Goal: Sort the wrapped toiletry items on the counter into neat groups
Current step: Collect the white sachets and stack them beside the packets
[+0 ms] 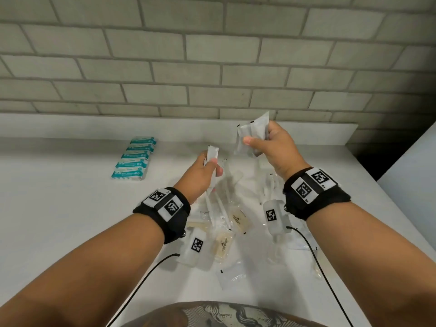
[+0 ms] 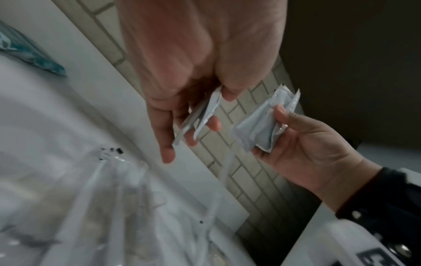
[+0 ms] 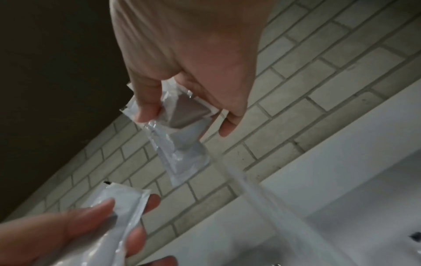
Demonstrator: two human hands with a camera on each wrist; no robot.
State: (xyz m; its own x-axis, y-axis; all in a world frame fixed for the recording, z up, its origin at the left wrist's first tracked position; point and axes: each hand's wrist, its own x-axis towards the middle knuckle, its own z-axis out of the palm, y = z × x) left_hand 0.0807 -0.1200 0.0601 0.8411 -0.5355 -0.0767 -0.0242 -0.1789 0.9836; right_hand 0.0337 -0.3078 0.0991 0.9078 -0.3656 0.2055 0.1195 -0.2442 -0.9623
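Observation:
My left hand (image 1: 207, 168) is raised over the counter and pinches a narrow white wrapped sachet (image 1: 212, 153) between thumb and fingers; the same sachet (image 2: 200, 115) shows in the left wrist view. My right hand (image 1: 262, 142), higher and to the right, grips a small bunch of white wrapped packets (image 1: 253, 131), seen close in the right wrist view as the packets (image 3: 180, 129), one with a dark item inside. Below both hands lies a loose pile of clear-wrapped toiletries (image 1: 231, 220). A neat row of teal-wrapped items (image 1: 135, 158) sits at the left.
The white counter (image 1: 59, 197) meets a low backsplash and a grey brick wall (image 1: 212, 55) behind. A dark gap and another white surface (image 1: 415, 156) lie to the right. Cables run from my wrist cameras toward the counter's front edge.

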